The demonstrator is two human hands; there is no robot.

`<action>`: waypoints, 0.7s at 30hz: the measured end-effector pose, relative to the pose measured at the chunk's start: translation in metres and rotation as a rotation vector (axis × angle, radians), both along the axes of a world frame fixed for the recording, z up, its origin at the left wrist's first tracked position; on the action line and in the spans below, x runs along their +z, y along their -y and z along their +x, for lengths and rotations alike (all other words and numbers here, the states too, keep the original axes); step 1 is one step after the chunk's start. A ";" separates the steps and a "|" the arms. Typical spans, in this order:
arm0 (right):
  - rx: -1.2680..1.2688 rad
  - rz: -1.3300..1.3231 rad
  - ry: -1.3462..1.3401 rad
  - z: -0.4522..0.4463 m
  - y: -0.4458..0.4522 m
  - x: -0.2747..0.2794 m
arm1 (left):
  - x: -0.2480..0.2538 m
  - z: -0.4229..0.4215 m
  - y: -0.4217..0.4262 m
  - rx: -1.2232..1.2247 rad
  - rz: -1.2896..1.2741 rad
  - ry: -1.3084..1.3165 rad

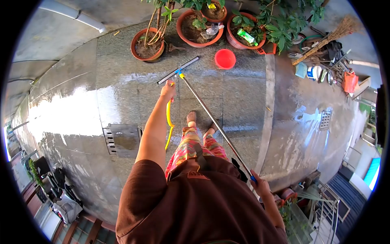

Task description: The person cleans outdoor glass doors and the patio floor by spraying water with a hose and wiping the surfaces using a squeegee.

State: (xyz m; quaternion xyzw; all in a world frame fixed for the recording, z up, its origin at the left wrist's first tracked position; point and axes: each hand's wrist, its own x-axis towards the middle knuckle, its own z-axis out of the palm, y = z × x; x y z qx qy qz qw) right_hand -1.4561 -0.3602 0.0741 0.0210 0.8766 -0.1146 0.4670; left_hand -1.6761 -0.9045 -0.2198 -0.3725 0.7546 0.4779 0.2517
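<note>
My left hand (167,91) reaches forward, its fingers closed around the end of a yellow hose (168,114) that hangs down beside my forearm. Just beyond that hand is the squeegee head (187,65), a long dark blade slanting up to the right, with a blue and yellow joint. Its metal pole (209,114) runs back diagonally past my legs. My right hand (260,184), low on the right, is wrapped round the blue grip at the near end of the pole. The nozzle end of the hose is mostly hidden by my fingers.
Potted plants in terracotta pots (147,44) line the far wall, with a red basin (225,59) in front. A straw broom (325,40) and clutter stand at the far right. Wet paving has a metal drain cover (124,140) at left and a grate (324,120) at right.
</note>
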 end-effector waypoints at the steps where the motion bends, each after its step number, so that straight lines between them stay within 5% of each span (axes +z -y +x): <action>1: 0.004 0.011 0.000 0.001 0.001 0.000 | -0.001 0.002 -0.001 -0.002 -0.006 0.007; 21: -0.002 0.017 0.008 0.010 0.014 -0.010 | -0.008 0.005 0.001 0.105 -0.209 0.044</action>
